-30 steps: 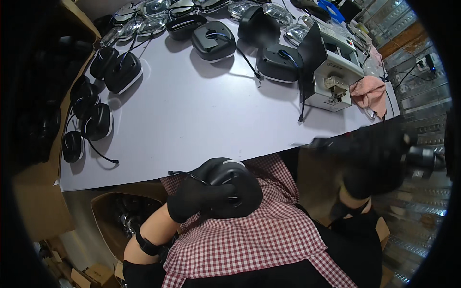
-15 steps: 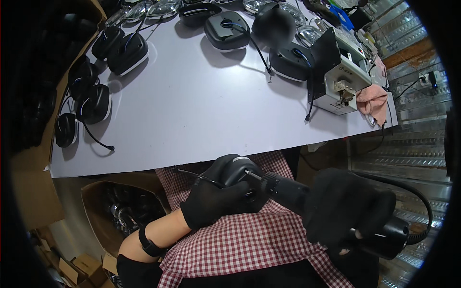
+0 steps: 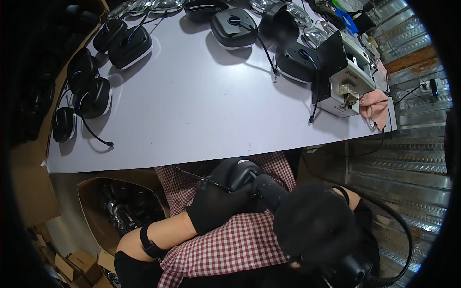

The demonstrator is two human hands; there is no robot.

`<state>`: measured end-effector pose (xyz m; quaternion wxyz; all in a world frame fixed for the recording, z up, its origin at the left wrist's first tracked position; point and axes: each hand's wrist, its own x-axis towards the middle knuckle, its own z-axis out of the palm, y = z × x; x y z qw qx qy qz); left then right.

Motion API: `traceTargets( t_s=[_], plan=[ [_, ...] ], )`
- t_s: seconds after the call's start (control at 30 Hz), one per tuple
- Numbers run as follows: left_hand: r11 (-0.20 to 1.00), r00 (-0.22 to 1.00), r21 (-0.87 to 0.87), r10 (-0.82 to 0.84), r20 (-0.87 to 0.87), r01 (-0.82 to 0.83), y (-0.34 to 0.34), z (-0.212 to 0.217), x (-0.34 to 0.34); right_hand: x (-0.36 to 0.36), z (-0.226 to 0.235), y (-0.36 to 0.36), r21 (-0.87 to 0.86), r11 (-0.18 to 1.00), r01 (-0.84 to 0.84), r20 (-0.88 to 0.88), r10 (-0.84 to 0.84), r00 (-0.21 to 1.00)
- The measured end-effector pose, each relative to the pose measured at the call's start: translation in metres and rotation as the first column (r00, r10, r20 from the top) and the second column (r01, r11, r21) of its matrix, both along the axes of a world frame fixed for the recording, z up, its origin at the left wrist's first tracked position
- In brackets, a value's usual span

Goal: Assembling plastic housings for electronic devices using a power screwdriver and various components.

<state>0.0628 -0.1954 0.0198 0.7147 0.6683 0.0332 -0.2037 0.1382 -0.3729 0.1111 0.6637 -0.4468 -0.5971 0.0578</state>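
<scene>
Head view: below the near edge of the white table (image 3: 192, 120), over a red-checked apron (image 3: 230, 245), the gloved left hand (image 3: 218, 204) grips a black housing (image 3: 245, 175) with a thin wire (image 3: 192, 175) trailing off to the left. The gloved right hand (image 3: 312, 225) is wrapped around a black power tool (image 3: 269, 192), probably a screwdriver, its tip against the housing; a coiled cable (image 3: 398, 230) runs from it. On the table lie more black housings (image 3: 235, 26) and a grey box-shaped machine (image 3: 343, 72) beside a pink cloth (image 3: 374, 103). A cardboard box (image 3: 115, 206) of parts sits lower left.
</scene>
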Motion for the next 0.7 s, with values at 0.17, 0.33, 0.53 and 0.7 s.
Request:
traceTargets(
  t_s=[0.17, 0.33, 0.53, 0.7],
  plan=[
    [1.0, 1.0, -0.018, 0.004, -0.002, -0.004, -0.003, -0.011, -0.006, 0.001, -0.05, -0.02, 0.056, 0.996, -0.069, -0.084, 0.073, 0.994],
    [1.0, 1.0, 0.014, -0.019, -0.006, 0.019, -0.002, -0.007, -0.012, 0.001, -0.029, -0.018, -0.129, 0.991, -0.045, -0.094, 0.033, 0.995],
    [0.934, 0.953, -0.264, 0.175, -0.246, -0.24, 0.01, -0.006, -0.017, 0.009, 0.013, -0.034, -0.225, 0.72, 0.656, 0.522, -0.48, 0.705],
    [0.861, 0.934, -0.383, 0.248, -0.258, -0.334, 0.031, -0.014, -0.037, 0.019, 0.041, -0.058, 0.27, 0.053, 0.961, 0.913, -0.332, -0.238]
  ],
)
